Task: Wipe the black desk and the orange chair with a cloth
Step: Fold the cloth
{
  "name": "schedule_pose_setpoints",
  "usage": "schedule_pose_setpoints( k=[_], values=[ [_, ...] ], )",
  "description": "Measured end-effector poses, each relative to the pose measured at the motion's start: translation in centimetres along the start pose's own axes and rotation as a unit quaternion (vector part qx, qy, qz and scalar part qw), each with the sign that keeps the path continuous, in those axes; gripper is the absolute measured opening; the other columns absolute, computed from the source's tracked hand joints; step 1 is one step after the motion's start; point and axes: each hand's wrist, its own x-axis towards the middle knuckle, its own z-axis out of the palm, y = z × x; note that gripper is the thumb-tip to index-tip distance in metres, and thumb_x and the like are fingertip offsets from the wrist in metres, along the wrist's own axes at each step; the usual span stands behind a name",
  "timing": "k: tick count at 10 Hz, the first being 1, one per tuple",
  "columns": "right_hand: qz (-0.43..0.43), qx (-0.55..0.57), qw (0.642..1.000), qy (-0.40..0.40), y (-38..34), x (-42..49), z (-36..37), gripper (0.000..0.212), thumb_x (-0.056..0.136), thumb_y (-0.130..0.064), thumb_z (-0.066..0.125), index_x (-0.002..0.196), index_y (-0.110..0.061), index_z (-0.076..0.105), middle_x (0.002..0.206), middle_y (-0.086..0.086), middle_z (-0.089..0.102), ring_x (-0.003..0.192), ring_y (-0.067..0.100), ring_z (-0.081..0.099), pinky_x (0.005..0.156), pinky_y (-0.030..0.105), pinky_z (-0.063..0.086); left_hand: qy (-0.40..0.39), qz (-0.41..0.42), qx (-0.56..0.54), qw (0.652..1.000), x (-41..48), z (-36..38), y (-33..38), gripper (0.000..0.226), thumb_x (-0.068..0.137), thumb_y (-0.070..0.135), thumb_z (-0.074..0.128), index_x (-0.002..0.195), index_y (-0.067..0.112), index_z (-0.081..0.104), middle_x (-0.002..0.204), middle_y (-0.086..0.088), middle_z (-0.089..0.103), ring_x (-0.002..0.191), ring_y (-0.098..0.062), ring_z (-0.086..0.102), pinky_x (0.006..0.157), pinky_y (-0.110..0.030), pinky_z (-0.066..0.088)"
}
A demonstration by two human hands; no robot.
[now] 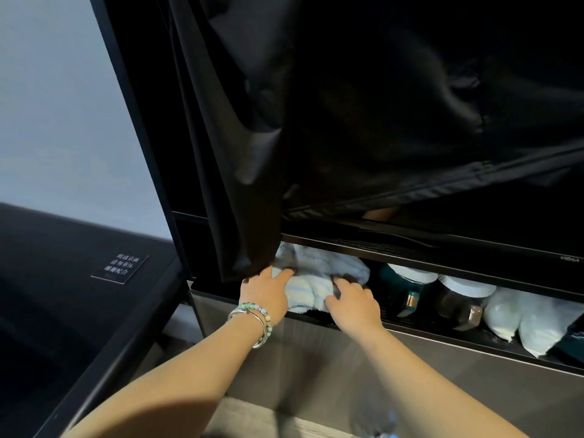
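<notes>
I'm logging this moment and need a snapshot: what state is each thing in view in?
Blue-and-white cloth: crumpled on the shelf, under both hands.
Left hand: fingers on the cloth.
Right hand: fingers curled into the cloth.
Black curtain: lifted, shelf exposed.
Green jar: lying on its side, lid on.
Brown jar: lying on its side, lid on.
White cloth: bunched at the right.
</notes>
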Motion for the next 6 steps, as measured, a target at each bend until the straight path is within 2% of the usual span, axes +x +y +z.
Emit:
schedule_pose_setpoints(
  k=[1, 3, 4, 6],
  values=[
    [-0.016, -0.007, 0.999, 0.040, -0.1, -0.6, -0.4, 0.050, 0.092, -0.027, 0.042, 0.142, -0.023, 0.036, 0.140, 0.007, 0.044, 0.124, 0.029, 0.038, 0.101, 0.036, 0.030, 0.047, -0.016, -0.026, 0.998, -1.3, 0.0, 0.3, 0.054, 0.090, 0.017, 0.040, 0.139, 0.036, 0.031, 0.134, -0.006, 0.042, 0.116, -0.030, 0.046, 0.097, -0.034, 0.035],
    [-0.100, 0.020, 0.987, 0.124, 0.6, -2.6, -0.6, 0.028, 0.092, -0.025, 0.046, 0.118, -0.026, 0.056, 0.122, -0.010, 0.054, 0.114, 0.015, 0.040, 0.095, 0.029, 0.030, 0.115, -0.024, -0.098, 0.988, -4.0, 0.5, -1.3, 0.045, 0.089, 0.021, 0.047, 0.133, 0.028, 0.043, 0.134, 0.001, 0.041, 0.118, -0.022, 0.038, 0.096, -0.028, 0.036],
    [-0.093, 0.062, 0.990, 0.091, 1.0, -3.8, -0.4, 0.024, 0.093, -0.024, 0.047, 0.115, -0.026, 0.058, 0.122, -0.012, 0.054, 0.121, 0.012, 0.039, 0.098, 0.029, 0.030, 0.118, -0.003, -0.109, 0.987, -5.1, 0.7, -1.5, 0.038, 0.090, 0.021, 0.048, 0.128, 0.026, 0.049, 0.127, 0.004, 0.046, 0.118, -0.017, 0.038, 0.096, -0.024, 0.035],
    [-0.094, 0.091, 0.988, 0.083, 1.0, -5.4, 0.1, 0.026, 0.094, -0.026, 0.049, 0.117, -0.026, 0.060, 0.125, -0.011, 0.057, 0.121, 0.013, 0.043, 0.100, 0.029, 0.034, 0.123, 0.042, -0.064, 0.989, -7.5, -0.1, -1.3, 0.041, 0.091, 0.025, 0.044, 0.132, 0.028, 0.044, 0.130, 0.007, 0.045, 0.123, -0.015, 0.037, 0.097, -0.027, 0.036]
  ],
)
